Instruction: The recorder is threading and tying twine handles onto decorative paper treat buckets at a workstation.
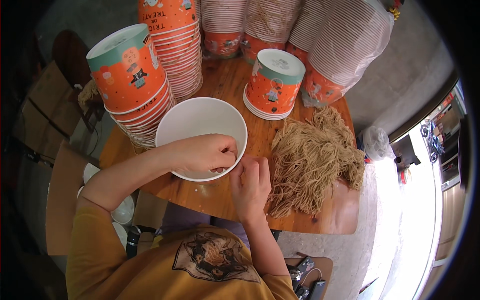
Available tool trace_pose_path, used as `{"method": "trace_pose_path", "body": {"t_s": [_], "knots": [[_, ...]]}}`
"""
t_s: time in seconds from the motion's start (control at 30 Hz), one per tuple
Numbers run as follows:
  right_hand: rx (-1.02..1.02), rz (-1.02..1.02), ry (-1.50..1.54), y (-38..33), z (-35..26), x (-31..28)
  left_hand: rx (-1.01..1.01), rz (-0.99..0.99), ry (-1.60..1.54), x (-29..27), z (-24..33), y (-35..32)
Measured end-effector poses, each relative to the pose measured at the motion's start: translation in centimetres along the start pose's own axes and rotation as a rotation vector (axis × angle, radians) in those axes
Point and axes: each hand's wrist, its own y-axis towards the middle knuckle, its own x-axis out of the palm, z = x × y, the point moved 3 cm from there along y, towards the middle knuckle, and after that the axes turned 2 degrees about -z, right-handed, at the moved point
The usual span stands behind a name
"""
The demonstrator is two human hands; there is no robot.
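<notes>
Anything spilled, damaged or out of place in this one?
Nothing clearly wrong: the bucket at the hands shows no visible damage. Slightly untidy: the tan string sprawls in a loose heap on the table's right side, and a few pale specks, too small to identify, dot the wood near the front edge.

a person is wearing a mustard-yellow shirt (145, 272) and purple legwear (187, 216)
the short sleeves (90, 240) are ending near the elbows (102, 194), an angular print (215, 254) in black, brown and tan is filling part of the shirt's front, and the left hand (211, 151) and the right hand (251, 189) are showing bare.
</notes>
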Motion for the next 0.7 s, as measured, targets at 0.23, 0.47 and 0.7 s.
{"method": "trace_pose_path", "body": {"t_s": [0.23,0.47,0.7], "knots": [[0.134,-0.049,0.08,-0.1,0.4,-0.5,0.032,-0.035,-0.172,-0.7,0.7,-1.5],[0.326,-0.065,0.259,-1.0,0.4,-2.8,0.412,0.329,0.191,0.6,2.7,-3.8],[0.237,-0.109,0.283,-0.5,-0.8,-4.6,0.68,0.394,0.612,3.0,4.8,-3.7]]}}
